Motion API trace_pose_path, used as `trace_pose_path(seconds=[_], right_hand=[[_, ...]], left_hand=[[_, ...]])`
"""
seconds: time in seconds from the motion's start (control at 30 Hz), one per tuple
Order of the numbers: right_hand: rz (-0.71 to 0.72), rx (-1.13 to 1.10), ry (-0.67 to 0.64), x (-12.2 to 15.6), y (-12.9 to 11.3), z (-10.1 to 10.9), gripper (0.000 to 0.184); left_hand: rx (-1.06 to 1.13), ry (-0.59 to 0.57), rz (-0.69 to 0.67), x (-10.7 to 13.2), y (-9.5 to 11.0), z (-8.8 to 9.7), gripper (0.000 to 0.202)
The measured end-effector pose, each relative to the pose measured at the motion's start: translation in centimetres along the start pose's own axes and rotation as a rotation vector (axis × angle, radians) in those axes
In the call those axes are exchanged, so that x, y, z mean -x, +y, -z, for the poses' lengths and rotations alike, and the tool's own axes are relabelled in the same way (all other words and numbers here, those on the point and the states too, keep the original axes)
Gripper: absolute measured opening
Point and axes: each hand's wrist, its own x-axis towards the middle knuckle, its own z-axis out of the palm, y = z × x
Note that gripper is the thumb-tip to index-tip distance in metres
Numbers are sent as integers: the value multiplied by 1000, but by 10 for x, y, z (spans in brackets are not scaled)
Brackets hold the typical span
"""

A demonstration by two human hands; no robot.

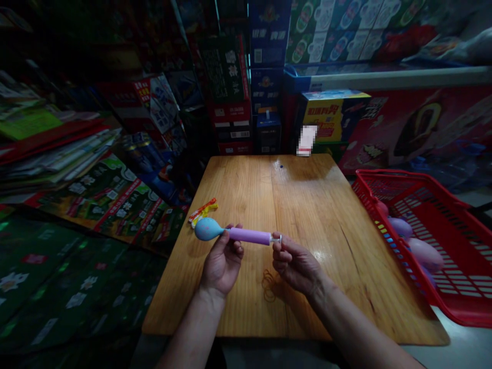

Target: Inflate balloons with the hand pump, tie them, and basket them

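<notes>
The blue balloon [207, 229] bulges left of the left grip [222, 264], purple pump [250, 236] right.

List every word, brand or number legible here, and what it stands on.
"雪花" (probable reading): dark green carton.
Yellow box: red characters, too blurred.
Blue cartons: white characters, too blurred.
Left-hand green cartons: print too small or blurred.
Red panel: lettering too blurred.
Pale pixelated item: unreadable.
Purple pump and blue balloon: no lettering discernible.
Other background print: unreadable.
</notes>
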Motion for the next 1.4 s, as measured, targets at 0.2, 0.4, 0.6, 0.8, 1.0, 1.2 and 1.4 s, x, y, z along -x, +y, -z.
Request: trace_pose_path(seconds=[0.2,0.4,0.6,0.8,1.0,1.2,1.4], right_hand=[[51,-75,12,7,-27,0,16],[-8,-26,8,0,-1,7,18],[-46,-132,-24,0,-6,4,18],[10,-139,-30,4,-26,5,15],[-34,-53,17,-2,4,10,22],[-2,-130,-68,6,-21,2,17],[7,-65,-28,6,-14,5,21]], left_hand=[[11,-12,-120,-5,28,-1,17],[-134,-31,-51,1,2,4,26],[-71,-53,-25,-6,4,4,19],[-64,-53,-113,-8,26,8,22],[-113,-103,1,0,-1,8,24],[-64,-41,-84,-7,19,7,22],[-117,-113,-61,1,15,9,24]])
